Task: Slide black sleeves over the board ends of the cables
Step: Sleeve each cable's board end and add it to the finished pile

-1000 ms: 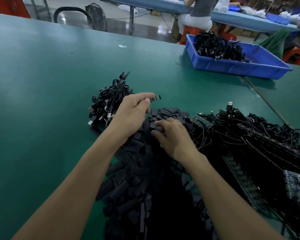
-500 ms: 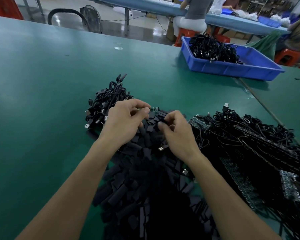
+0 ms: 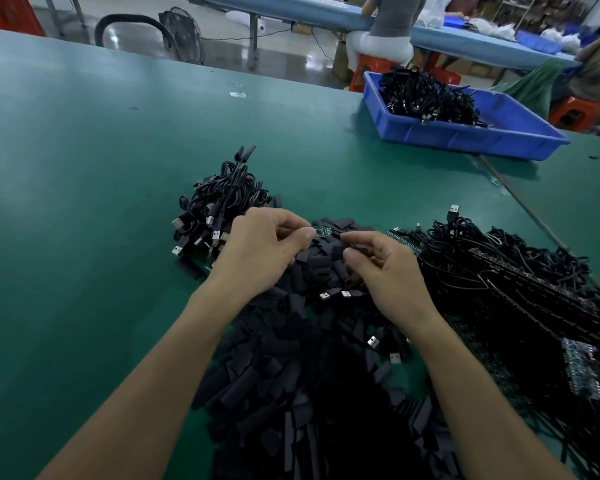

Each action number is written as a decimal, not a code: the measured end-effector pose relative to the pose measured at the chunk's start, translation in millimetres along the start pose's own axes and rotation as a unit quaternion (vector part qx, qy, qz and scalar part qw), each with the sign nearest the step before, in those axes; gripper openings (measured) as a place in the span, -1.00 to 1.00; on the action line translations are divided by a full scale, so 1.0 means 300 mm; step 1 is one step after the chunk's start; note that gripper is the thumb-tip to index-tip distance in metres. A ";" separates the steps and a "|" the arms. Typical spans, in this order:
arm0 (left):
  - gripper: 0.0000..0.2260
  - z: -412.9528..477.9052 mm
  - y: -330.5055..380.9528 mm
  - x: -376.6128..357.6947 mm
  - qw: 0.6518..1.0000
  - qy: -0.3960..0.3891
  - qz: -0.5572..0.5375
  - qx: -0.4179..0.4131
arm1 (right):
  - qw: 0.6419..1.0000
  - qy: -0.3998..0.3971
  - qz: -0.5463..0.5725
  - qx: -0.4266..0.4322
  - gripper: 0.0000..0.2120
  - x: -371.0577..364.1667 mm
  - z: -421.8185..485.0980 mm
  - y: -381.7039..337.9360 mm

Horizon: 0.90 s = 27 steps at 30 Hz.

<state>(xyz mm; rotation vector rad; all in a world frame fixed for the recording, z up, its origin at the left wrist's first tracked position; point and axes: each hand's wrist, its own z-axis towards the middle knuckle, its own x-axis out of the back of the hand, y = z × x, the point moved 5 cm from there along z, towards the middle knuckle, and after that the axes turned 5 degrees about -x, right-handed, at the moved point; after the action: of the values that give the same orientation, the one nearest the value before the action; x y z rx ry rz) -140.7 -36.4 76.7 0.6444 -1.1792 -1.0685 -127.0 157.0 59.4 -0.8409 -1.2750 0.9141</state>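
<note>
- Left hand [image 3: 260, 251]: fingers curled, thumb and forefinger pinching a small green board [image 3: 324, 231] by its left end, above the heap of sleeves.
- Right hand [image 3: 388, 275]: thumb and forefinger in a narrow pinch on one black sleeve [image 3: 338, 252], just beside the board's free end and slightly below it; sleeve not yet on the board.
- Heap of sleeves [image 3: 291, 393]: loose black pieces spread under both forearms, a few silver plugs among them.
- Bundle of cables [image 3: 222, 202]: beside the left hand, plugs pointing outward.
- Tangle of cables [image 3: 516, 289]: right of the right hand, with strips of boards.
- Blue bin [image 3: 465, 140]: far right, holding more cables.
- Green table [image 3: 84, 168]: bears all of the above.
</note>
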 end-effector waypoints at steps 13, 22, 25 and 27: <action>-0.90 -0.007 -0.005 -0.001 1.000 0.005 -0.014 0.004 | 0.997 0.018 0.049 0.060 -0.78 0.040 -0.006 -0.058; -0.88 -0.010 0.005 -0.010 1.000 0.000 -0.008 -0.015 | 0.996 0.053 0.028 0.067 -0.81 0.034 -0.012 -0.060; -0.90 -0.012 0.003 -0.014 1.000 0.006 -0.006 -0.008 | 0.996 0.060 0.027 0.065 -0.82 0.032 -0.015 -0.059; -0.90 -0.012 0.003 -0.019 1.000 0.007 -0.004 -0.006 | 0.995 0.067 0.026 0.067 -0.83 0.029 -0.017 -0.058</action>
<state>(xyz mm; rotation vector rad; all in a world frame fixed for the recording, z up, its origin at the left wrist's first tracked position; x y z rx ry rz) -137.1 -31.2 74.1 0.6471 -1.1588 -1.0745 -119.8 157.8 78.3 -0.8201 -1.0677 0.9572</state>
